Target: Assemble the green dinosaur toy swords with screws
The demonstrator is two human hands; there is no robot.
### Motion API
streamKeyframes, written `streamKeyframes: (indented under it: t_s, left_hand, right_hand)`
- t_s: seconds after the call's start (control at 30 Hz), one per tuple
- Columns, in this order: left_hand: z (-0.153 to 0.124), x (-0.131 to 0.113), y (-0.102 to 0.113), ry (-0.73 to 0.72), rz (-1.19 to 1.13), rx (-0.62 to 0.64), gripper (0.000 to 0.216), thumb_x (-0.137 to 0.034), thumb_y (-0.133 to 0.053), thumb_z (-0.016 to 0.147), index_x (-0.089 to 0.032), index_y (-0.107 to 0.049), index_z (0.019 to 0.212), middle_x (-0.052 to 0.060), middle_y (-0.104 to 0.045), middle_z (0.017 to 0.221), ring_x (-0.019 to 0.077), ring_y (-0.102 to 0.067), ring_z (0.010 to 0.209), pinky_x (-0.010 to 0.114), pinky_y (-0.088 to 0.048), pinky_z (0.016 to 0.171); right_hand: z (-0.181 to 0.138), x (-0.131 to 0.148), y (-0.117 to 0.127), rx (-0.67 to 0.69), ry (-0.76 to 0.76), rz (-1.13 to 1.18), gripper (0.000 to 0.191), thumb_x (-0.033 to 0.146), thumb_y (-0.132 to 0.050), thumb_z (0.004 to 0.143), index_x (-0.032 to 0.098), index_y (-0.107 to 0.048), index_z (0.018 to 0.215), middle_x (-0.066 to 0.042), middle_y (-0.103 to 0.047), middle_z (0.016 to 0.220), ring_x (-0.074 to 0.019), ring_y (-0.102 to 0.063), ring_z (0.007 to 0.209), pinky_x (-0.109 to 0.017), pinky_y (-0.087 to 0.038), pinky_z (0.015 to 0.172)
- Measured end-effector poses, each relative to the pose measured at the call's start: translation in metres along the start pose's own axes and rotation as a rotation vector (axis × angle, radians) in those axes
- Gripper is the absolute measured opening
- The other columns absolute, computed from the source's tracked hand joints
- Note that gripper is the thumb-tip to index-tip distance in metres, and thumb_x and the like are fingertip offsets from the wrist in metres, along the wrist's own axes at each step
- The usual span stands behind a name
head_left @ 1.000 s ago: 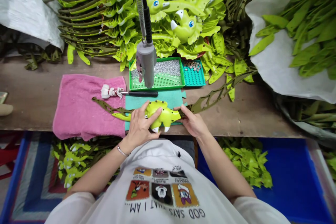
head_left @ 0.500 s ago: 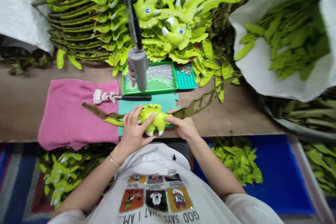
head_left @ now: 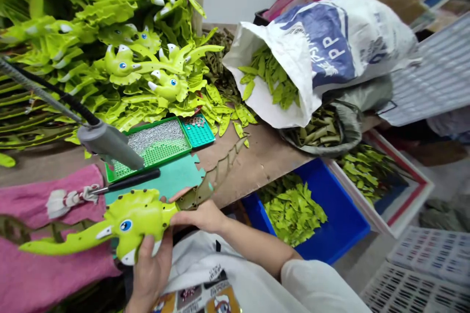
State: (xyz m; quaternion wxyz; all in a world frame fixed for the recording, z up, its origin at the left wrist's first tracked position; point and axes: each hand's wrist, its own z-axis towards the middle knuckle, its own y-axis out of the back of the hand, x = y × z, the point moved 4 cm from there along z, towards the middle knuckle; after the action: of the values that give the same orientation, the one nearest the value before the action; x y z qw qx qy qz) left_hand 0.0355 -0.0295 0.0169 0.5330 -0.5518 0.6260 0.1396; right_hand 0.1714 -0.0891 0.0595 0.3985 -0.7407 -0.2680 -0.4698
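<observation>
My left hand (head_left: 150, 266) is closed around the underside of a lime green toy dinosaur (head_left: 125, 222), which is lifted off the table with its blue eye facing me and its long tail pointing left. My right hand (head_left: 203, 216) pinches the near end of a dark olive spiked strip (head_left: 216, 176) where it meets the dinosaur's front. The strip runs up and to the right across the wooden table (head_left: 253, 164). A teal mat (head_left: 176, 178) lies under the work area.
A hanging grey power screwdriver (head_left: 110, 144) hovers over a green tray of screws (head_left: 154, 144), beside a small teal tray (head_left: 198, 132). A black-handled tool (head_left: 128, 182) lies on a pink towel (head_left: 33, 254). Green dinosaur parts (head_left: 139, 66) pile behind. A white sack (head_left: 323, 44) and blue bin (head_left: 323, 215) of leaf pieces sit right.
The view swung to the right. The dinosaur went from lying on the teal mat to being lifted and turned in my left hand; my right hand stays on the olive strip.
</observation>
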Motion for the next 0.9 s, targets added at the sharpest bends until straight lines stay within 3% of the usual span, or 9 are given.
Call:
streamKeyframes:
  t_s: [0.1,0.13,0.17,0.27,0.4,0.53,0.73,0.83,0.9]
  left_hand:
    - [0.004,-0.018,-0.008,-0.001,-0.012,-0.067,0.058,-0.058,-0.069,0.077,-0.033,-0.063,0.129,0.002,-0.070,0.123,0.0291,-0.056,0.127,0.042,-0.054,0.103]
    - [0.005,-0.024,-0.007,-0.011,-0.012,-0.076,0.056,-0.055,-0.070,0.077,-0.033,-0.064,0.128,0.002,-0.070,0.123,0.0295,-0.056,0.128,0.042,-0.055,0.102]
    - [0.005,-0.028,-0.005,-0.021,-0.013,-0.091,0.054,-0.051,-0.071,0.077,-0.033,-0.064,0.127,0.001,-0.070,0.123,0.0298,-0.056,0.128,0.042,-0.056,0.101]
    - [0.007,-0.034,0.001,-0.030,-0.028,-0.132,0.052,-0.042,-0.075,0.074,-0.034,-0.065,0.124,0.000,-0.070,0.125,0.0309,-0.054,0.130,0.044,-0.058,0.099]
    - [0.012,-0.033,-0.004,-0.019,-0.082,-0.159,0.056,-0.038,-0.082,0.066,-0.031,-0.067,0.119,0.000,-0.069,0.125,0.0330,-0.053,0.132,0.048,-0.055,0.104]
    - [0.017,-0.034,-0.008,-0.012,-0.125,-0.180,0.055,-0.036,-0.086,0.060,-0.030,-0.070,0.113,0.001,-0.069,0.125,0.0350,-0.053,0.130,0.051,-0.055,0.103]
    - [0.025,-0.031,0.004,0.002,-0.131,-0.189,0.052,-0.031,-0.088,0.058,-0.029,-0.072,0.108,0.001,-0.072,0.118,0.0327,-0.059,0.124,0.048,-0.058,0.098]
    - [0.025,-0.025,0.003,0.030,-0.141,-0.192,0.056,-0.031,-0.091,0.053,-0.029,-0.072,0.105,0.001,-0.075,0.111,0.0314,-0.064,0.116,0.045,-0.060,0.093]
    - [0.025,-0.021,-0.001,0.046,-0.144,-0.181,0.057,-0.030,-0.091,0.050,-0.028,-0.072,0.104,0.002,-0.076,0.106,0.0308,-0.067,0.111,0.045,-0.060,0.092]
  right_hand:
    - [0.002,0.011,0.048,0.052,0.169,-0.455,0.024,0.033,-0.075,0.070,0.025,-0.071,0.093,0.000,-0.073,0.088,-0.0206,-0.068,0.086,-0.035,-0.056,0.084]
    - [0.006,0.022,0.079,-0.101,0.238,-0.695,0.014,0.026,-0.067,0.075,0.024,-0.072,0.088,-0.002,-0.073,0.085,-0.0205,-0.068,0.083,-0.035,-0.056,0.083]
    - [0.008,0.035,0.116,-0.378,0.267,-0.954,0.011,0.022,-0.063,0.075,0.024,-0.071,0.082,-0.004,-0.073,0.085,-0.0218,-0.067,0.084,-0.036,-0.056,0.085]
    - [0.027,0.074,0.219,-0.728,0.256,-1.095,0.035,0.010,-0.046,0.077,0.013,-0.069,0.103,-0.019,-0.069,0.112,-0.0323,-0.060,0.113,-0.054,-0.043,0.106]
    - [0.062,0.104,0.297,-0.796,0.242,-1.198,0.047,0.008,-0.046,0.073,0.010,-0.062,0.116,-0.019,-0.064,0.125,-0.0310,-0.054,0.123,-0.052,-0.037,0.113]
    - [0.073,0.093,0.307,-0.841,0.229,-1.267,0.038,0.017,-0.051,0.076,0.010,-0.060,0.112,-0.021,-0.065,0.116,-0.0330,-0.057,0.112,-0.052,-0.043,0.105]
    - [0.032,0.078,0.293,-1.040,0.243,-1.288,0.045,0.011,-0.047,0.072,0.008,-0.058,0.115,-0.023,-0.060,0.113,-0.0344,-0.056,0.109,-0.054,-0.044,0.100]
    - [0.009,0.085,0.262,-1.029,0.372,-1.144,0.042,0.017,-0.052,0.076,0.013,-0.062,0.116,-0.017,-0.063,0.113,-0.0302,-0.058,0.107,-0.050,-0.046,0.099]
    - [0.002,0.088,0.224,-0.883,0.442,-0.967,0.037,0.028,-0.063,0.079,0.018,-0.066,0.115,-0.011,-0.066,0.109,-0.0265,-0.062,0.102,-0.045,-0.051,0.094]
